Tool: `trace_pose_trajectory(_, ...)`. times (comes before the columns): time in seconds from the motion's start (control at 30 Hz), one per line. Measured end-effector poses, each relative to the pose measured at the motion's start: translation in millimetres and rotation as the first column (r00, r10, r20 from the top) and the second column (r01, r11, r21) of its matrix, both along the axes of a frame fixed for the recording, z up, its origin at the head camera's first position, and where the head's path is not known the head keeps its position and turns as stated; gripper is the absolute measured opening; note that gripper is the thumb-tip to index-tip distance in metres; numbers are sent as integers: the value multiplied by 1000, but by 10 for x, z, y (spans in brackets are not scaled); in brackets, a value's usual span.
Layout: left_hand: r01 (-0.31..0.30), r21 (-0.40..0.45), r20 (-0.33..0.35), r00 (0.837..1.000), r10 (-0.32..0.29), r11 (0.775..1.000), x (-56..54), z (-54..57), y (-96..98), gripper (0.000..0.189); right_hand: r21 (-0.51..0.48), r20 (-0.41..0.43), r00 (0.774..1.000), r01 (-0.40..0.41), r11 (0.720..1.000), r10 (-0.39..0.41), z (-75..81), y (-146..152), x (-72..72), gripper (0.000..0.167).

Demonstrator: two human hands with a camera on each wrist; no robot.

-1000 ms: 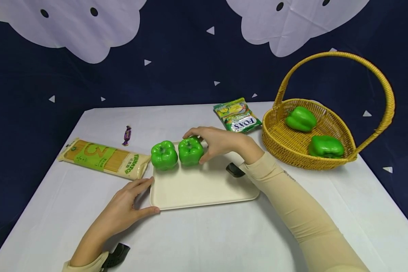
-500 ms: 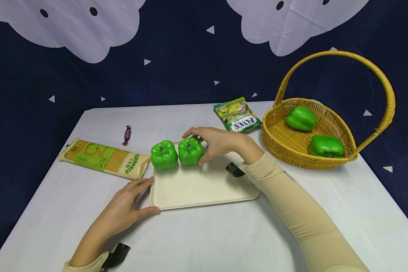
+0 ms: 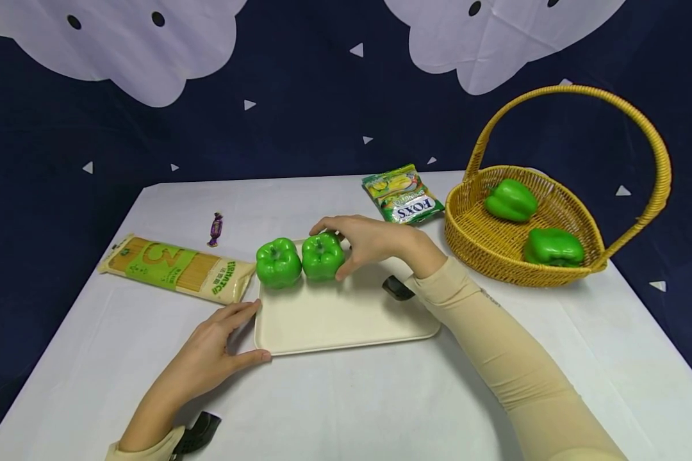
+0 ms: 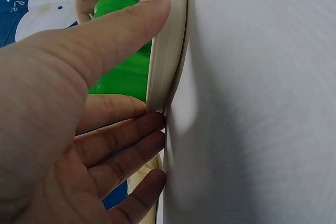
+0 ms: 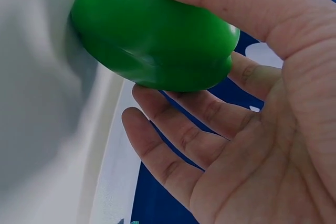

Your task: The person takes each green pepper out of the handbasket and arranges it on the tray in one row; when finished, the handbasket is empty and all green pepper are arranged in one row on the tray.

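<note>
In the head view, a cream tray (image 3: pixel 340 326) holds two green bell peppers side by side along its far left part. My right hand (image 3: pixel 375 240) grips the right-hand bell pepper (image 3: pixel 322 257) from its right, thumb on the near side and fingers behind. The right wrist view shows thumb and fingers around this bell pepper (image 5: pixel 157 35). Close to it on the left is the other bell pepper (image 3: pixel 279 263). My left hand (image 3: pixel 210 349) touches the tray's near left corner with fairly straight fingers. In the left wrist view, thumb and index fingertips lie against the tray's rim (image 4: pixel 170 40).
A wicker basket (image 3: pixel 478 256) with a tall handle stands at the right, with two more green peppers (image 3: pixel 510 200) inside. Behind the tray lies a green Fox's candy bag (image 3: pixel 402 194). A pasta packet (image 3: pixel 175 267) and a small purple wrapped candy (image 3: pixel 216 230) lie left.
</note>
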State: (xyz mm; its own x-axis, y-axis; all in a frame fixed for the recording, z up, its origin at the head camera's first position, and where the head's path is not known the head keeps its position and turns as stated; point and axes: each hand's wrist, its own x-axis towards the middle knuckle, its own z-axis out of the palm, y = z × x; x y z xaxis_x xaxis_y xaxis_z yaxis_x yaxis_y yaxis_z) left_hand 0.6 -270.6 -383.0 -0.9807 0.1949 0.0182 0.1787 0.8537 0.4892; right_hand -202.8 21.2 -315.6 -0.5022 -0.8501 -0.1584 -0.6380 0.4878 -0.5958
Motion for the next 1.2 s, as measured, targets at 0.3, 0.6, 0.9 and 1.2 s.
trace_pose_trajectory(0.3,-4,-5,7,1000,4,1000,1,4,2,92,6,-1,1000,17,1000,-17,9,22,8,93)
trace_pose_trajectory(0.6,-3,-4,9,1000,4,1000,8,5,2,93,5,20,998,62,998,-62,130,259,-19,90)
trace_pose_trajectory(0.9,0,-7,5,1000,0,1000,2,5,-9,93,5,-29,988,154,988,-154,361,723,-99,81)
trace_pose_trajectory(1.2,7,-1,-1,1000,-7,1000,5,2,-15,92,66,-93,970,230,971,-223,488,1168,-121,69)
